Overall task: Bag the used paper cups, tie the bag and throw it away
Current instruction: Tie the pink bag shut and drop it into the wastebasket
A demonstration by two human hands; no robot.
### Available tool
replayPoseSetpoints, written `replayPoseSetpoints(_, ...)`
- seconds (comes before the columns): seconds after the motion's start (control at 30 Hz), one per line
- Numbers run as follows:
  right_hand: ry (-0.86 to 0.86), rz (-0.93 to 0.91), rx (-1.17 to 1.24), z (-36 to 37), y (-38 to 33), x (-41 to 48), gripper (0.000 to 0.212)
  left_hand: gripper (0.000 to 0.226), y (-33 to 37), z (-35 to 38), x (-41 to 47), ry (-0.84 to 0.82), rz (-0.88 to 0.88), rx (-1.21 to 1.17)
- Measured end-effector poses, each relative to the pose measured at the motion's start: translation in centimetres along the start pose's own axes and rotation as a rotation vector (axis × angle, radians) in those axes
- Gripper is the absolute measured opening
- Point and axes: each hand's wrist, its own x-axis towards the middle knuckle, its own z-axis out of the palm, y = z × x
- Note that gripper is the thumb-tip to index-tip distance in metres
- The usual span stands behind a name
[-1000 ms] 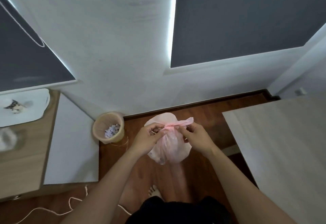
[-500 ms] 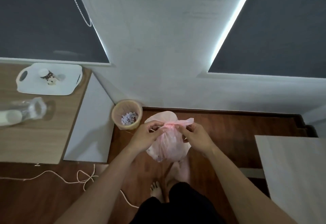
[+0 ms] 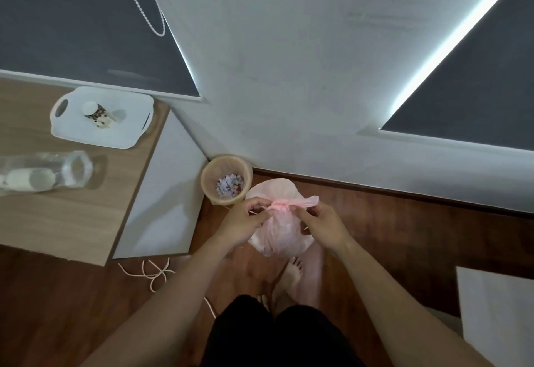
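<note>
A pink translucent plastic bag [image 3: 278, 233] hangs in front of me above the wooden floor, its neck gathered into a tight twist [image 3: 278, 207]. My left hand [image 3: 245, 223] pinches the twisted neck from the left. My right hand [image 3: 323, 226] pinches it from the right, with a loose flap of bag sticking out past the fingers. What is inside the bag is hidden. A small round wastebasket [image 3: 226, 179] with paper scraps in it stands on the floor just beyond the bag, against the wall.
A wooden table [image 3: 57, 216] at the left carries a white tray [image 3: 101, 118] with a patterned paper cup [image 3: 96, 113] and a clear sleeve of stacked cups [image 3: 40, 174]. A light cord [image 3: 150, 272] lies on the floor. Another tabletop [image 3: 497, 309] is at the right.
My head has turned left, so the left table, tray and wastebasket have come further into view. Both hands have kept their hold on the bag's neck.
</note>
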Motion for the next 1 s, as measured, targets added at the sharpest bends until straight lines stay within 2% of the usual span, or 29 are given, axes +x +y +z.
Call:
replayPoseSetpoints(0.23, -0.021, 0.065, 0.017, -0.8, 1.4, 4.7, 0.019, 0.020, -0.5, 1.4, 4.8, 0.020, -0.039, 0.034)
replayPoseSetpoints(0.37, -0.004, 0.115, 0.015, -0.5, 2.3, 7.3, 0.011, 0.021, -1.2, 1.7, 7.7, -0.053, -0.055, 0.068)
replayPoseSetpoints(0.6, 0.030, 0.234, 0.025, 1.3, 5.5, 11.9, 0.014, 0.026, -3.7, 2.1, 12.9, -0.099, -0.068, 0.141)
replayPoseSetpoints(0.77, 0.003, 0.287, -0.020, 3.4, 10.0, 16.8, 0.030, 0.030, -7.9, 2.5, 18.0, -0.174, -0.105, 0.207)
replayPoseSetpoints(0.9, 0.001, 0.361, 0.065, 6.1, 13.7, 20.6, 0.016, 0.032, -13.5, 3.8, 22.7, -0.204, -0.151, 0.248)
replayPoseSetpoints(1.0, -0.001, 0.368, 0.062, 8.0, 16.4, 23.2, 0.015, 0.032, -17.6, 4.9, 26.1, -0.182, -0.195, 0.256)
